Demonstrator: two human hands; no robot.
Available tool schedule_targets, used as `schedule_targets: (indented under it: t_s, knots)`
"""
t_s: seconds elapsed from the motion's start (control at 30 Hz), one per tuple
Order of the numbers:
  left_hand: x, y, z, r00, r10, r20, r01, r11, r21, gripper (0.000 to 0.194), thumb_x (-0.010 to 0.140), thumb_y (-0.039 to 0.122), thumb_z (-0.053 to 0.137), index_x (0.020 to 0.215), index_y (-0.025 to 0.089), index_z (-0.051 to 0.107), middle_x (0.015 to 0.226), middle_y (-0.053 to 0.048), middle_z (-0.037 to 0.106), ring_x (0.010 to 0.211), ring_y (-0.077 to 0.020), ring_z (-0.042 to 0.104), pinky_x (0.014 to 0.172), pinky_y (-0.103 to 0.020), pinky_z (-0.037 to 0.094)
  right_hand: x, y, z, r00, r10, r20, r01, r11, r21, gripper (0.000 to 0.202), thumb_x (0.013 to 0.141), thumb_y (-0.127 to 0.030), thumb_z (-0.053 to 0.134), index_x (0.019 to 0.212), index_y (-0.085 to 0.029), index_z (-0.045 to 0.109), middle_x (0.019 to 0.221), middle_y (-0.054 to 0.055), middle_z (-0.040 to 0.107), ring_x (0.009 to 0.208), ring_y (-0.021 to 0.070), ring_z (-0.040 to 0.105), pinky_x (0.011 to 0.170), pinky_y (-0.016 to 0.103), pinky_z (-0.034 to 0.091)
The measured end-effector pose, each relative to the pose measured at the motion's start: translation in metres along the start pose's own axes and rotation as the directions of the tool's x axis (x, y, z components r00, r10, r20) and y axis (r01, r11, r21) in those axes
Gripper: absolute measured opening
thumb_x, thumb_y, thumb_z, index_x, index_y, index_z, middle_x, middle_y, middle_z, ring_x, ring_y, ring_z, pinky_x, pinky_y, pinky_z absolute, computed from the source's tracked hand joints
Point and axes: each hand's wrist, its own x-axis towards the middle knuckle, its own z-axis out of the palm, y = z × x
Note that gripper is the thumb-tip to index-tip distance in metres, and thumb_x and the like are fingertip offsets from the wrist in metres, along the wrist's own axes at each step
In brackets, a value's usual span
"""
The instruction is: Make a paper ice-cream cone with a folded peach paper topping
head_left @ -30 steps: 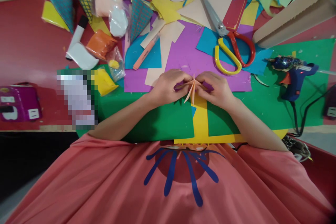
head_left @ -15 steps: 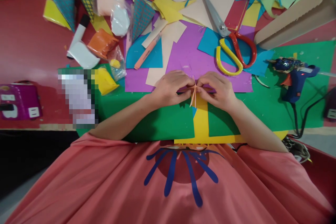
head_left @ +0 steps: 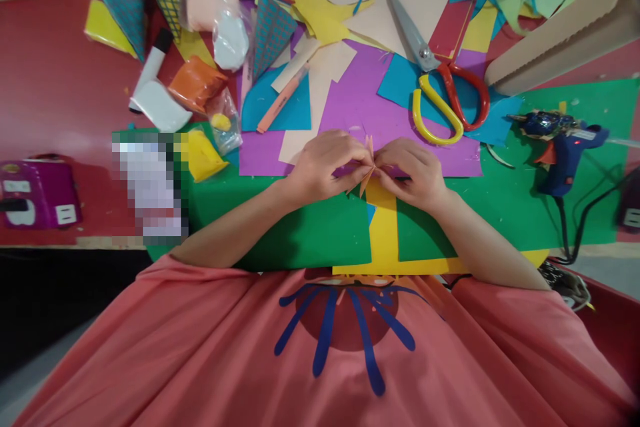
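Note:
Between my two hands is a small peach-coloured piece of folded paper (head_left: 367, 183), its thin pointed ends sticking out above and below my fingertips. My left hand (head_left: 327, 163) pinches it from the left with thumb and forefinger. From the right, my right hand (head_left: 413, 170) pinches the same piece, its fingertips meeting those of the left. The middle of the paper is hidden by the fingers. Under the hands lie a purple sheet (head_left: 350, 107), a green sheet (head_left: 300, 227) and a yellow strip (head_left: 383, 233).
Large scissors (head_left: 440, 80) with red and yellow handles lie beyond my right hand. A blue glue gun (head_left: 567, 153) with a cable stands at the right. Bagged orange clay (head_left: 197, 83), a peach marker (head_left: 283, 100) and decorated cones (head_left: 120, 10) lie at the upper left.
The folded paper has turned between my fingertips: its lower points now slant to the left, and more of it shows above. Both hands stay in nearly the same place.

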Motion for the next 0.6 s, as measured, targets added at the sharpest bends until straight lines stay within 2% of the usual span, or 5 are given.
schedule_targets:
  t_s: [0.27,0.47,0.6]
  knots:
    - [-0.0015,0.0000,0.0031,0.992,0.082,-0.092,-0.079,0.996,0.038,0.007,0.090,0.026,0.055,0.086,0.021,0.056,0.078,0.002,0.069,0.074,-0.0110,0.065,0.072,-0.027,0.049,0.0017,-0.0037,-0.0020,0.999,0.033,-0.037,-0.031,0.999,0.043,0.006,0.086,-0.016,0.056,0.090,-0.020,0.058,0.079,0.003,0.068,0.075,0.0160,0.064,0.067,0.029,0.052]
    - [-0.0049,-0.0009,0.0043,0.999,0.026,-0.032,-0.022,0.993,0.120,0.019,0.093,0.035,0.050,0.083,0.022,0.060,0.078,0.001,0.070,0.075,-0.0120,0.065,0.074,-0.029,0.051,0.0028,-0.0055,-0.0035,0.999,0.043,-0.030,-0.042,0.998,0.048,0.005,0.086,-0.017,0.056,0.088,-0.021,0.059,0.079,0.002,0.069,0.076,0.0163,0.065,0.067,0.031,0.052]
    - [-0.0034,0.0006,0.0041,0.996,0.054,-0.071,-0.048,0.995,0.086,0.013,0.092,0.031,0.052,0.084,0.021,0.057,0.077,0.002,0.069,0.073,-0.0105,0.064,0.073,-0.026,0.050,0.0032,-0.0064,-0.0037,0.998,0.051,-0.026,-0.050,0.997,0.055,0.004,0.087,-0.019,0.055,0.088,-0.021,0.059,0.079,0.003,0.069,0.076,0.0167,0.065,0.067,0.032,0.051]
